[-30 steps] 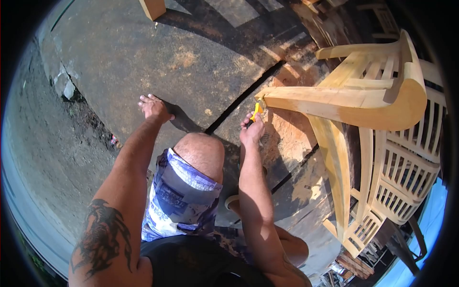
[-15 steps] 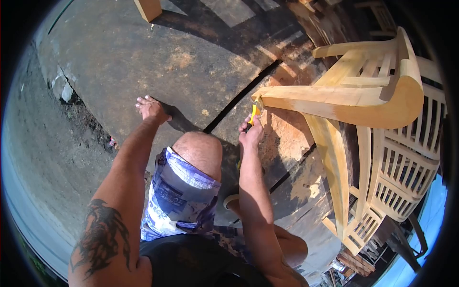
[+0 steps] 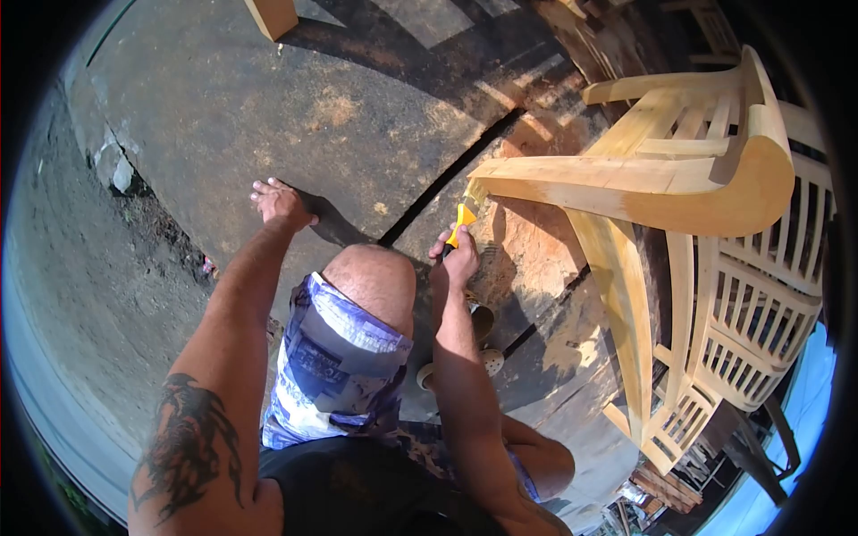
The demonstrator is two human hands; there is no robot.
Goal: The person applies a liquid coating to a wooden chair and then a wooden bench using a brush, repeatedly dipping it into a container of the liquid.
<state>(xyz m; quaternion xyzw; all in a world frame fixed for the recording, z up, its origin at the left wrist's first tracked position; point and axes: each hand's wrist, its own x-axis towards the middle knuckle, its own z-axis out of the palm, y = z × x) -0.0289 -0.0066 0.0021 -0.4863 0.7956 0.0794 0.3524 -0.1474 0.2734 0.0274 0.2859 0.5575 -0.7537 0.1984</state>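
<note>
My right hand (image 3: 458, 257) is closed around the yellow and black handle of a paintbrush (image 3: 466, 214). The brush's bristles touch the foot end of a pale wooden chair leg (image 3: 572, 179), part of a chair tipped over on the right. Off to the left, my left hand (image 3: 283, 205) rests on the dark floor with its fingers spread, holding nothing. Behind my right forearm a metal can (image 3: 481, 320) is partly hidden.
More slatted wooden furniture (image 3: 751, 330) stands on the right behind the chair. A wooden post end (image 3: 273, 18) shows at the top. Gaps run between the floor slabs (image 3: 375, 116). A broken slab edge (image 3: 125, 170) lies on the left.
My right hand and the paintbrush have shifted slightly left and toward me, with the bristles now at the tip of the leg. The can has come partly into view. My left hand stays put.
</note>
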